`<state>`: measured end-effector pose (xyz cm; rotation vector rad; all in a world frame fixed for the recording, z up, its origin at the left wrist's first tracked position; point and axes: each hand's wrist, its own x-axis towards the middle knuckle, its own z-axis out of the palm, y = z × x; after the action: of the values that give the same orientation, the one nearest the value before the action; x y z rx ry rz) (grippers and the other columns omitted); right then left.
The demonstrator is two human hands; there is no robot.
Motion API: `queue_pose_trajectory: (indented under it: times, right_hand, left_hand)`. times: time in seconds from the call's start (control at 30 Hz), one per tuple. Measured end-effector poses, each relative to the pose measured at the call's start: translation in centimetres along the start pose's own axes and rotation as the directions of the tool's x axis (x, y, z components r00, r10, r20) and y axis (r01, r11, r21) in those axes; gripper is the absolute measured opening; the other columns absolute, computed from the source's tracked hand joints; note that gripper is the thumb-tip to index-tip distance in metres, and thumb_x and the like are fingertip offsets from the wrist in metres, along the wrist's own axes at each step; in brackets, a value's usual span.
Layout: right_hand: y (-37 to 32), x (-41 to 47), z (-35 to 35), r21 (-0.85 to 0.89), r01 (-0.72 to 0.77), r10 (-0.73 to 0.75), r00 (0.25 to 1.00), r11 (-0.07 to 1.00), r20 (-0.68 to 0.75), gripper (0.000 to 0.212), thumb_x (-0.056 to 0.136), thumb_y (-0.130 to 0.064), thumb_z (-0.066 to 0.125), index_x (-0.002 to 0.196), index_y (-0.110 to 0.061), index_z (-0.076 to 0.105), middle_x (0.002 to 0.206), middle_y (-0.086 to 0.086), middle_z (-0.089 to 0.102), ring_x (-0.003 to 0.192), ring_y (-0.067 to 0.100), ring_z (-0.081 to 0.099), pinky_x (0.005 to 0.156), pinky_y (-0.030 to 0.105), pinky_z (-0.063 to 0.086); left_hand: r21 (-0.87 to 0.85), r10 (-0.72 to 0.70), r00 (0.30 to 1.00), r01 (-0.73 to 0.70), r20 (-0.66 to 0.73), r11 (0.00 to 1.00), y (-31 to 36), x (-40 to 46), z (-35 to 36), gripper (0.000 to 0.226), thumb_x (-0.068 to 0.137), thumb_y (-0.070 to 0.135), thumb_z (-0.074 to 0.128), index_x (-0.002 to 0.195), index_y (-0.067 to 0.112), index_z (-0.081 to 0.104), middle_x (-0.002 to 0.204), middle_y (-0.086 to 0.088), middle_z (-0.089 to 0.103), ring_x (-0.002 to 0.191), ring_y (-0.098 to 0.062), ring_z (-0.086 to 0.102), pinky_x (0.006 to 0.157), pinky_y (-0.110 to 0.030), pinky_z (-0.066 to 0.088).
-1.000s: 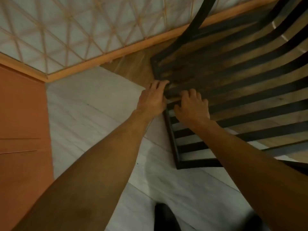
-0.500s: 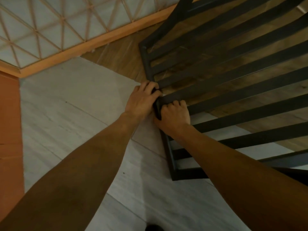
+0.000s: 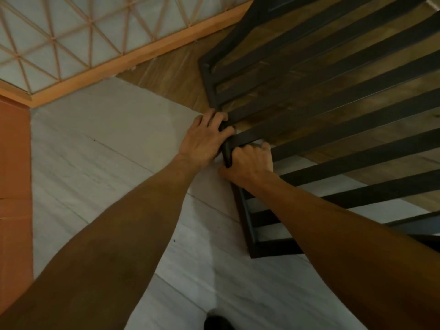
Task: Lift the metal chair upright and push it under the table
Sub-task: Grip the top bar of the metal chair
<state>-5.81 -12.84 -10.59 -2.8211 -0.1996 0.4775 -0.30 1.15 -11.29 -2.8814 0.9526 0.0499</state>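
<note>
Chair [image 3: 333,96], black slatted metal, unmarked; left hand [image 3: 204,139] and right hand [image 3: 250,163] both grip its frame edge.

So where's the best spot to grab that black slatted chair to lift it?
The edge rail of the metal chair, coming from its open floor side. That bar is slim enough to close fingers around, and the gaps between slats let them hook through. Both hands do this now: left hand and right hand are wrapped on the rail side by side.
</note>
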Motion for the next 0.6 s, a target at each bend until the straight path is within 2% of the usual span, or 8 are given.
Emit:
queue_pose_trajectory:
  times: [0.13, 0.27, 0.33, 0.5, 0.6]
  right_hand:
    - [0.2, -0.3, 0.0, 0.014, 0.015, -0.014, 0.999, 1.000, -0.045, 0.031, 0.080, -0.052, 0.055, 0.072, -0.022, 0.049, 0.082, 0.005, 0.067, 0.081, 0.027, 0.063, 0.085, 0.045, 0.037]
    - [-0.5, -0.1, -1.4, -0.052, -0.005, 0.003, 0.999, 0.999, -0.040, 0.048, 0.080, -0.062, 0.053, 0.059, -0.022, 0.037, 0.062, 0.000, 0.045, 0.062, 0.024, 0.049, 0.065, 0.039, 0.037]
    - [-0.6, -0.3, -2.8, -0.076, -0.009, 0.008, 1.000, 0.997, -0.019, 0.049, 0.078, -0.064, 0.052, 0.057, -0.023, 0.035, 0.057, 0.000, 0.038, 0.059, 0.023, 0.046, 0.061, 0.037, 0.036]
    - [-1.0, -1.6, -6.4, -0.067, -0.005, 0.004, 1.000, 0.998, -0.023, 0.046, 0.078, -0.062, 0.051, 0.056, -0.022, 0.042, 0.054, -0.001, 0.044, 0.046, 0.019, 0.039, 0.047, 0.032, 0.022]
    - [-1.2, -2.5, -8.7, -0.051, 0.000, -0.001, 1.000, 0.999, -0.019, 0.046, 0.080, -0.061, 0.048, 0.055, -0.022, 0.045, 0.053, 0.000, 0.047, 0.045, 0.019, 0.041, 0.046, 0.032, 0.021]
  left_hand:
    - [-0.022, 0.010, 0.999, -0.011, -0.034, 1.000, 0.2, 0.0, 0.1, 0.035, 0.085, 0.023, 0.066, 0.119, 0.019, 0.058, 0.141, -0.018, 0.041, 0.136, -0.039, 0.027, 0.105, -0.051, 0.034]
    - [-0.080, 0.004, 0.994, -0.013, -0.112, 0.997, 0.1, 0.3, -1.5, 0.034, 0.083, 0.016, 0.073, 0.113, 0.017, 0.056, 0.136, -0.018, 0.044, 0.125, -0.034, 0.038, 0.101, -0.050, 0.039]
    - [-0.035, 0.045, 0.993, -0.050, -0.110, 0.998, 0.0, 0.6, -3.0, 0.031, 0.084, 0.018, 0.073, 0.110, 0.016, 0.057, 0.135, -0.018, 0.045, 0.120, -0.034, 0.041, 0.098, -0.051, 0.038]
    - [0.019, 0.144, 0.988, -0.143, -0.062, 0.989, -0.5, 1.3, -7.6, 0.034, 0.075, 0.011, 0.076, 0.105, 0.012, 0.061, 0.130, -0.022, 0.050, 0.113, -0.036, 0.049, 0.080, -0.049, 0.038]
    - [0.013, 0.178, 0.984, -0.177, -0.034, 0.984, -0.4, 1.4, -10.6, 0.035, 0.071, 0.010, 0.075, 0.103, 0.011, 0.061, 0.127, -0.023, 0.051, 0.111, -0.036, 0.048, 0.076, -0.046, 0.034]
